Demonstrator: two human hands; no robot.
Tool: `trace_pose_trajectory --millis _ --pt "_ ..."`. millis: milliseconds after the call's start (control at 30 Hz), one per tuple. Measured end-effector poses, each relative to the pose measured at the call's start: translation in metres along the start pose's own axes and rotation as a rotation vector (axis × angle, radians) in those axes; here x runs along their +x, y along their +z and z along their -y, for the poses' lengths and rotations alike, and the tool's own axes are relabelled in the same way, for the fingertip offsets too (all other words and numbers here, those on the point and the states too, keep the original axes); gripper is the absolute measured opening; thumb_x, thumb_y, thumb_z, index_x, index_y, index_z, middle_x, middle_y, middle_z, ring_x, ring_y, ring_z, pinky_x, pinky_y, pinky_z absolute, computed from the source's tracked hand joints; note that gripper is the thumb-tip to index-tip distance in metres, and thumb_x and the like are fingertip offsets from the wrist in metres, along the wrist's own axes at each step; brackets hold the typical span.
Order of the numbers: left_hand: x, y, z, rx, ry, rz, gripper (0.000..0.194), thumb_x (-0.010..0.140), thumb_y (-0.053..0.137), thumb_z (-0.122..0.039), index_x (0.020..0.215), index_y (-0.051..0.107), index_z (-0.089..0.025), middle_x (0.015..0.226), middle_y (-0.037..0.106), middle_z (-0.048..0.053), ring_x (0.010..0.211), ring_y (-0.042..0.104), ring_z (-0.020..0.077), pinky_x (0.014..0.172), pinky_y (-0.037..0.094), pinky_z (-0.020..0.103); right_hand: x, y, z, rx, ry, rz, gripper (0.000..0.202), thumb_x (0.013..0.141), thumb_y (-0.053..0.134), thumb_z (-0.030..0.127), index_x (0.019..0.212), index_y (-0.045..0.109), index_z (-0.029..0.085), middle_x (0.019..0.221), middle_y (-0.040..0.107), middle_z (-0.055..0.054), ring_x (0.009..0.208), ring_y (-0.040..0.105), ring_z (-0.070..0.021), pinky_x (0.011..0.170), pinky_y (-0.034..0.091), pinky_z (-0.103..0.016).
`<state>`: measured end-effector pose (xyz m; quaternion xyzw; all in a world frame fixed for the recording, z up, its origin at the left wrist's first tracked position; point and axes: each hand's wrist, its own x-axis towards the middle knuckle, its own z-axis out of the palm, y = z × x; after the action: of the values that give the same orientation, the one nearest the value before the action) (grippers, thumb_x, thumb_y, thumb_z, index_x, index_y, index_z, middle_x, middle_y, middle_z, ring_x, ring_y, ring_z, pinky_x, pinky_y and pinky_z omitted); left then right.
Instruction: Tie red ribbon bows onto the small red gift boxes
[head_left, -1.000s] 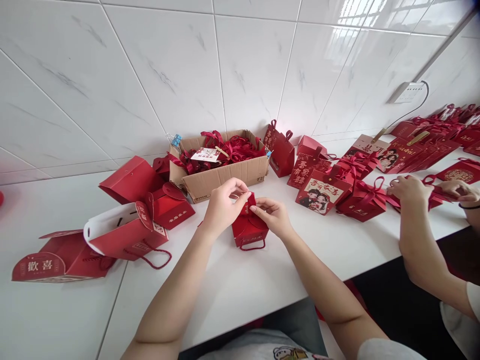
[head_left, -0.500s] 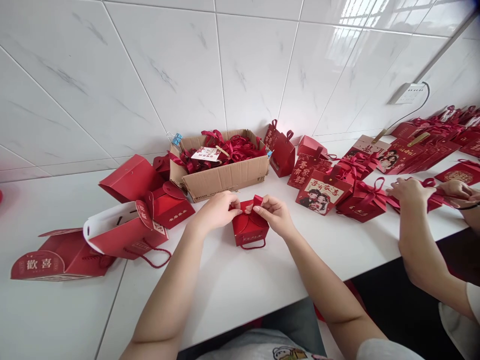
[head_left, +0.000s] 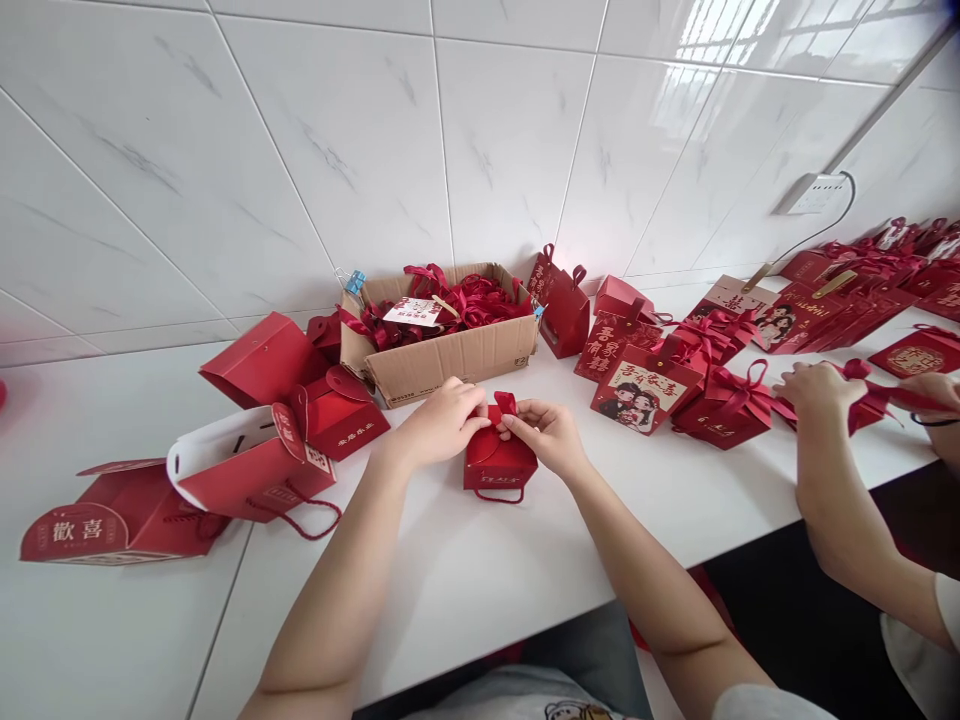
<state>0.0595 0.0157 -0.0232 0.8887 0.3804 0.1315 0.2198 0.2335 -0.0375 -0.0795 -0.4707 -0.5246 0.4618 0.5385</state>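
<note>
A small red box (head_left: 500, 467) with gold lettering and a red cord handle sits on the white table in front of me. My left hand (head_left: 450, 422) is at its upper left, thumb and fingers pinched on the red ribbon at the box top. My right hand (head_left: 547, 432) pinches the same ribbon from the right, close to the left fingertips. A ribbon loop (head_left: 506, 402) stands up between the two hands. Fingers partly hide the box top and the ribbon's crossing.
Behind is a cardboard box (head_left: 457, 362) of red ribbons. Red boxes (head_left: 259, 465) lie at the left, and decorated gift boxes (head_left: 643, 390) stand at the right. Another person's hands (head_left: 821, 392) handle ribbon at the far right. A power strip (head_left: 814, 194) is on the wall.
My hands have moved slightly, the fingertips drawing closer together over the box. The ribbon loop has shifted a little left. At the right, the other person's ribbon is stretched out more.
</note>
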Motion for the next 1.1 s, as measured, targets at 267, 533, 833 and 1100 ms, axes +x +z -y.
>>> trace_pose_trajectory --millis 267,533,833,1100 --pt "-0.017 -0.014 -0.018 -0.176 -0.031 0.032 0.011 0.089 0.046 -0.027 0.100 0.047 -0.026 0.091 0.064 0.000 0.078 0.059 0.0179 0.064 0.043 0.028 -0.005 0.007 0.004 -0.202 -0.036 -0.128 0.017 0.076 0.060 0.023 0.083 0.075 0.021 0.082 0.075 -0.005 0.076 0.068 -0.0214 0.069 0.052 -0.033" --pt "-0.003 -0.005 -0.022 -0.161 0.152 -0.167 0.012 0.089 0.044 -0.018 0.095 0.053 -0.024 0.094 0.064 -0.001 0.087 0.059 0.0163 0.083 0.042 0.030 -0.009 0.008 0.012 -0.451 -0.325 0.106 0.018 0.078 0.053 0.015 0.068 0.067 0.020 0.069 0.065 -0.003 0.065 0.056 -0.0163 0.065 0.045 -0.031" --pt "0.003 -0.001 -0.006 -0.126 0.057 -0.380 0.017 0.084 0.057 -0.034 0.094 0.051 -0.021 0.098 0.058 0.006 0.091 0.054 0.0207 0.083 0.044 0.036 -0.008 0.006 0.007 -0.279 -0.156 0.028 0.027 0.085 0.056 0.035 0.064 0.063 0.019 0.064 0.062 -0.003 0.061 0.053 -0.0151 0.059 0.042 -0.028" --pt "-0.001 -0.010 0.001 -0.449 0.026 0.010 0.021 0.077 0.065 -0.039 0.079 0.060 -0.019 0.084 0.065 0.003 0.076 0.059 0.0171 0.071 0.050 0.032 -0.007 0.007 0.006 -0.228 -0.114 -0.015 0.026 0.083 0.059 0.039 0.068 0.066 0.019 0.068 0.067 -0.004 0.063 0.060 -0.0166 0.061 0.047 -0.028"
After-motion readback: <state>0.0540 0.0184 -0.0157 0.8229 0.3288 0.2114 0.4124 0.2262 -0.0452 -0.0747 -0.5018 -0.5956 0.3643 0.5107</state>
